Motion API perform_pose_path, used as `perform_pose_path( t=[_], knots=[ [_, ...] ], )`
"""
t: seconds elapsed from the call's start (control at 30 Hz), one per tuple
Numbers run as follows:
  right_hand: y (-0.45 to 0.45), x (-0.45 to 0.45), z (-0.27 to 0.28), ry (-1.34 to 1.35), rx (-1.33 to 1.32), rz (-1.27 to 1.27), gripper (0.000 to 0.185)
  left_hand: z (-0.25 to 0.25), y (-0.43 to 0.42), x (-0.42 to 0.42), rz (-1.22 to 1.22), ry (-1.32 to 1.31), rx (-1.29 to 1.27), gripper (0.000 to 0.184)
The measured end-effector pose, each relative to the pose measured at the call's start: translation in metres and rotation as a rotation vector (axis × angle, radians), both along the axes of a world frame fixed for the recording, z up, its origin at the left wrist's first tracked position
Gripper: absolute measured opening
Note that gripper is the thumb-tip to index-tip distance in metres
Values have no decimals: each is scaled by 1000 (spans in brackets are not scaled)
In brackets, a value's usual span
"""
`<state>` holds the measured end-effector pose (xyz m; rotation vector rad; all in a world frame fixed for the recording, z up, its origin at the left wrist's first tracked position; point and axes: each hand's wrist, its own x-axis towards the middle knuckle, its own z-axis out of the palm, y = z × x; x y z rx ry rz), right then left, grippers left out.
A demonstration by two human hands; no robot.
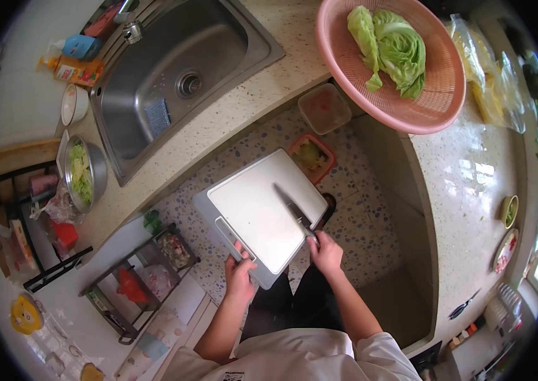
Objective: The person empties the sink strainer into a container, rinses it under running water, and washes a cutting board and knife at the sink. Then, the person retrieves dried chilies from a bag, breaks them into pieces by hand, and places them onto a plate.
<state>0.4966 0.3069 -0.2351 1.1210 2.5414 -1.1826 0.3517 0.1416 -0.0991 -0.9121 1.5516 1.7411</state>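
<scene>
My left hand (239, 274) is closed round the handle slot at the near left end of a white cutting board (259, 209) with a grey edge. The board hangs in the air above the floor, in front of my body. In my right hand (326, 253) is the handle of a knife (291, 206); its dark blade lies over the board's right part, pointing up and left. Whether the blade touches the board I cannot tell. Lettuce (399, 51) rests in a pink basket (434, 120) at the upper right.
A steel sink (173, 114) is at the upper left, with a steel bowl of chopped greens (83, 174) beside it. A red-rimmed bin (312, 159) and a clear container (324, 108) sit below the counter edge. Scissors (464, 305) lie on the right counter.
</scene>
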Motion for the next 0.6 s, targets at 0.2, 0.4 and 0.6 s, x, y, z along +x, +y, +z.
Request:
perform_pose_path(
  t=[0.2,0.4,0.6],
  knots=[
    [38,10,-27,-310,179,-176,33,6,-6,9,-14,-19,4,77],
    [60,44,40,-148,-52,-237,31,57,-40,10,7,1,-7,78],
    [68,36,141,132,0,-107,26,128,-117,4,108,95,77,83]
  ],
)
